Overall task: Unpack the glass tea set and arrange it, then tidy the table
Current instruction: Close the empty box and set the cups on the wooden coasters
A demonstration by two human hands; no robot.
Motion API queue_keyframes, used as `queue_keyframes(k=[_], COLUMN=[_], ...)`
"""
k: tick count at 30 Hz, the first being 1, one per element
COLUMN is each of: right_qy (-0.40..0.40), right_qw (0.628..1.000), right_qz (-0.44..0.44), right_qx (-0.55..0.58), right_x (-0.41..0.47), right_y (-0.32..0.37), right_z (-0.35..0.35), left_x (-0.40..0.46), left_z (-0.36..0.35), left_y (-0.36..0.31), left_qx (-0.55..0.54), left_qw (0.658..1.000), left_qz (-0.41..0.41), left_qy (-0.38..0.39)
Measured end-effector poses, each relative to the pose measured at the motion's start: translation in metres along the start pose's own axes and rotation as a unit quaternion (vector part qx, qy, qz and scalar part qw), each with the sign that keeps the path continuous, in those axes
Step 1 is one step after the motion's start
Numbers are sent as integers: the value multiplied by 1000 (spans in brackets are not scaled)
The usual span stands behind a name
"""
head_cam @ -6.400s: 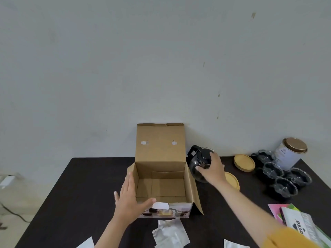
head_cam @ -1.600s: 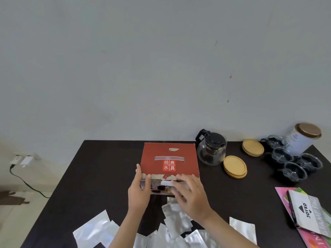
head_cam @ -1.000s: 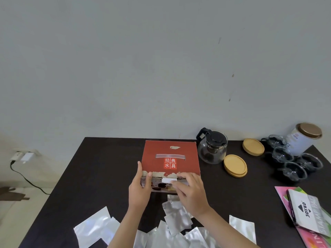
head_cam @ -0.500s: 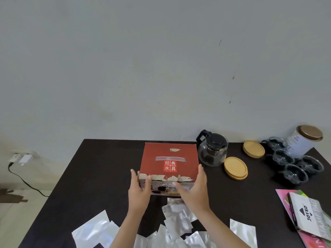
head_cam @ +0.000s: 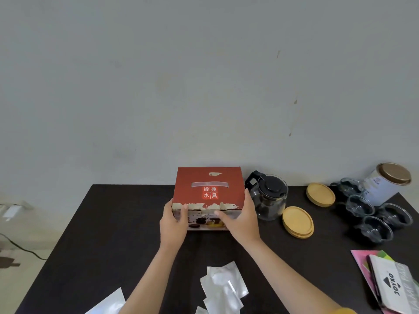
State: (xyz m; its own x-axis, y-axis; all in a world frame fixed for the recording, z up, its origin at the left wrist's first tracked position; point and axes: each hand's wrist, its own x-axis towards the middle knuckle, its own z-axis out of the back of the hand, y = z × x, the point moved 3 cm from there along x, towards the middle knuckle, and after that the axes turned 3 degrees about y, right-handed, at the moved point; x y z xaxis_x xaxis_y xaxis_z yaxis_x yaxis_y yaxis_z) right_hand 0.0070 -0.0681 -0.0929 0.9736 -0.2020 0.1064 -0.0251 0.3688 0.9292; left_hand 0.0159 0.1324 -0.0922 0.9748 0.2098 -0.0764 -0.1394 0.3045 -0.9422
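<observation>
Holding the closed red cardboard tea-set box (head_cam: 207,192) at its two near corners, the left hand (head_cam: 173,219) and right hand (head_cam: 241,217) are each forming a grip, thumbs on the front face and fingers curling round the sides. The box is sitting on the dark desk (head_cam: 108,234), just beside the glass teapot with the black lid (head_cam: 268,197). It is probably light and stiff now, with torn edges along the lid, so side walls are offering the safest hold. The glass cups (head_cam: 374,217) beyond are looking fragile and slippery; silver foil pouches (head_cam: 223,287) are lying near.
</observation>
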Motion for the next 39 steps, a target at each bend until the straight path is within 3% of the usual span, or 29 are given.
queue_keyframes(k=[12, 16, 19, 21, 25, 31, 35, 39], right_qy=[5, 39, 25, 20, 10, -13, 30, 69], right_qw=[997, 994, 993, 989, 983, 960, 944, 929], right_qz=[-54, -67, -24, -10, -44, -119, -155, -161], right_qx=[-50, -79, -114, -146, -178, -254, -290, -325], right_x=[33, 19, -5, -24, -41, -23, -4, 15], right_y=[-11, -13, -21, -33, -61, -94, -113, -130], right_z=[-8, 3, 26, 47, 95, 166, 181, 187], left_x=[38, 18, -16, -40, -81, -116, -119, -118], left_z=[-14, -20, -40, -65, -127, -214, -254, -273], left_y=[1, 4, 2, 4, 10, 15, 18, 31], left_qx=[45, 27, 16, 34, 127, 331, 416, 484], left_qw=[998, 988, 987, 992, 992, 927, 889, 863], left_qz=[43, 124, 75, 45, 11, -24, -20, -30], left_qy=[17, -85, -140, -113, 13, 173, 189, 145])
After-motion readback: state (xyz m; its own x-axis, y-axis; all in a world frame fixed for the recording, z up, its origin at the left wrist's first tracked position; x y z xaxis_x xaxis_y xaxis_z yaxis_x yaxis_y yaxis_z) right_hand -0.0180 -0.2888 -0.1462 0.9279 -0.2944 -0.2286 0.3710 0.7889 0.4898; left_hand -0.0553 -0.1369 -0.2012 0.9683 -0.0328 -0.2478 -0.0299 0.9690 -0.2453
